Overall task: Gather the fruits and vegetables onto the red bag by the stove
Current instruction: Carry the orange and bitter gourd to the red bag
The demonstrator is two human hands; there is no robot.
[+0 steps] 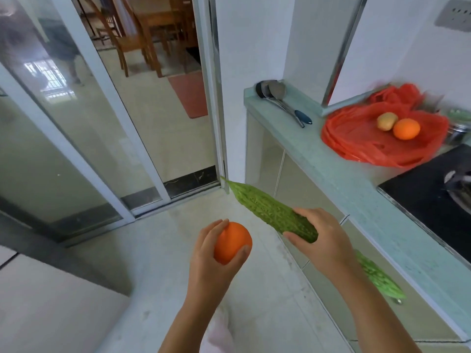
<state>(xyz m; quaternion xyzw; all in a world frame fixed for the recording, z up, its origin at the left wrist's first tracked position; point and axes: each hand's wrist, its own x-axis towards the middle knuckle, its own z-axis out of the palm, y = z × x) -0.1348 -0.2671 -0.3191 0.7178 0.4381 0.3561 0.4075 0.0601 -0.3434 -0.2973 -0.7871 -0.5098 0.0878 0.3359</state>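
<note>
Left hand [211, 261]: my fingers and thumb wrap round the held orange [232, 242], so it cannot slip.
Right hand [325, 240]: I grip the bitter gourd [265, 208] near its middle, so its long body balances.
Red bag [356, 143]: spread flat on the worktop [351, 189] just beside the stove [430, 192], ready to receive produce.
On the bag: potato [387, 121] and second orange [406, 128], touching.
Carried pieces: in the air over the floor [165, 250], well short of the bag.

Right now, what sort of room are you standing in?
A home kitchen, most likely: a black stove sits in the counter, utensils lie on it, and a sliding glass door opens onto dining chairs.
</note>
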